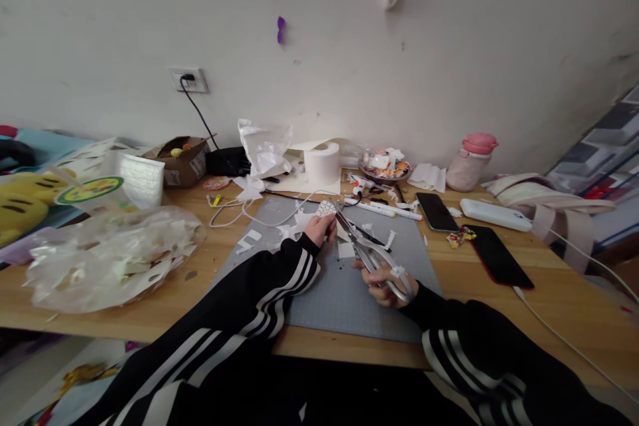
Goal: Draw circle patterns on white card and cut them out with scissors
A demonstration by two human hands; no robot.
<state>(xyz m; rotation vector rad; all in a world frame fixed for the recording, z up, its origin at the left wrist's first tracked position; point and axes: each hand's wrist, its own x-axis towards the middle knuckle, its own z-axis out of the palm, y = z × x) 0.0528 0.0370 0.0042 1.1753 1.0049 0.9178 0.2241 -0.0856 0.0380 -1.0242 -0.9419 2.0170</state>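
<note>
My left hand (321, 229) is closed on a small white piece with a dark cell-like pattern (326, 208), above the grey cutting mat (344, 306). My right hand (383, 285) grips the handles of large silver scissors (372, 253). Their blades point up and left and reach the right edge of the patterned piece. White paper scraps (248, 240) lie on the mat to the left of my left hand. A small pale square (345, 250) rests between my two hands.
Behind the mat stand a white paper roll (321, 164) and a bowl of scraps (385, 165). Markers (377, 208) lie at its back edge. Two phones (436, 212), a power bank (495, 214) and a pink bottle (469, 161) are right. A plastic bag (114, 256) lies left.
</note>
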